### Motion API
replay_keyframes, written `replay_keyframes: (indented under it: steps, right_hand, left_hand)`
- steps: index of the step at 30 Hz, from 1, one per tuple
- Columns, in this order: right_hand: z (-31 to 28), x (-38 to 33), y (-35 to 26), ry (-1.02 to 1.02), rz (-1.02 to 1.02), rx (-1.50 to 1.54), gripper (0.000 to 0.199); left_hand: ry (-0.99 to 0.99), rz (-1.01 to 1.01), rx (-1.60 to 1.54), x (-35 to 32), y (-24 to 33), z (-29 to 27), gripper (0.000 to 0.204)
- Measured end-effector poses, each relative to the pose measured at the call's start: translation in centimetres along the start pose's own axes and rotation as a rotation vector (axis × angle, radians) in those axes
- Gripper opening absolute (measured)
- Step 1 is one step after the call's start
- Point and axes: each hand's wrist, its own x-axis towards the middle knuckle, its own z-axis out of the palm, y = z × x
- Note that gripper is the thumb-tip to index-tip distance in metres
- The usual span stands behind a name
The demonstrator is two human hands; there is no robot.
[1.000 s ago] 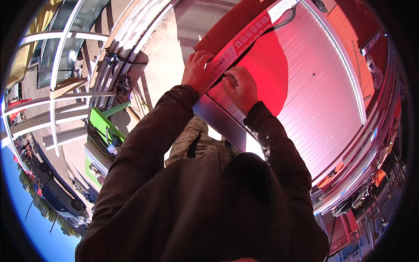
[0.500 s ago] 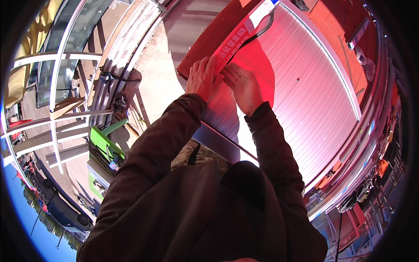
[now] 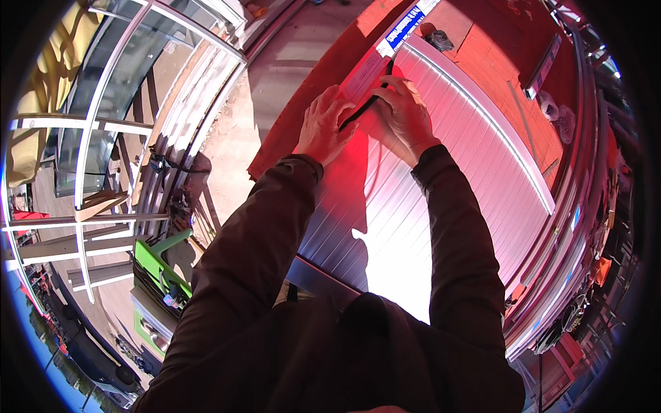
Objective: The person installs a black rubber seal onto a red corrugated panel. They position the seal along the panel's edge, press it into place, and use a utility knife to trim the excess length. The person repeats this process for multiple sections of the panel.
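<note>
A narrow black strip (image 3: 361, 113), rubber-like in look, runs along the edge of a ribbed light panel (image 3: 475, 165) tinted pink and red. My left hand (image 3: 322, 129) closes thumb and fingers on its near end. Farther up, my right hand (image 3: 407, 113) pinches the same strip with bent fingertips, and a short piece continues past them. Under and beyond the strip lies a printed film band (image 3: 365, 77), ending in a blue-and-white label (image 3: 405, 29). Strong glare and my own shadow cover part of the panel between my forearms.
Red-brown boards (image 3: 292, 131) lie left of the panel, and more reach its far right. White metal frames (image 3: 93, 124) with glass stand at the left. A green-framed item (image 3: 157, 265) sits at lower left. Long profiles (image 3: 551, 275) are stacked along the right.
My hands have spread apart, the right moving up along the strip. The strip, earlier curving loosely beyond my fingers, is now straighter between them. The view has shifted, showing more of the label.
</note>
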Motion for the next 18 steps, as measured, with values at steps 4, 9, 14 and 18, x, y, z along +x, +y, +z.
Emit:
replay_keyframes:
  steps: [4, 9, 14, 18]
  right_hand:
    - [0.6, 0.7, 2.1, -0.080, -0.143, 0.083, 0.025]
    - [0.7, 1.8, 3.4, -0.127, -0.237, 0.176, 0.020]
    - [-0.6, 2.5, 4.4, -0.243, -0.275, 0.175, 0.020]
    - [-0.2, 2.8, 4.2, -0.189, -0.313, 0.152, 0.019]
  left_hand:
    - [-0.047, 0.046, 0.048, 0.4, 0.5, 0.7, 0.016]
    - [0.015, 0.023, 0.064, 0.8, 0.5, 0.7, 0.010]
    - [0.054, 0.035, 0.055, 0.7, 0.3, 1.1, 0.010]
    - [0.031, 0.011, 0.068, 0.8, 0.4, 1.0, 0.012]
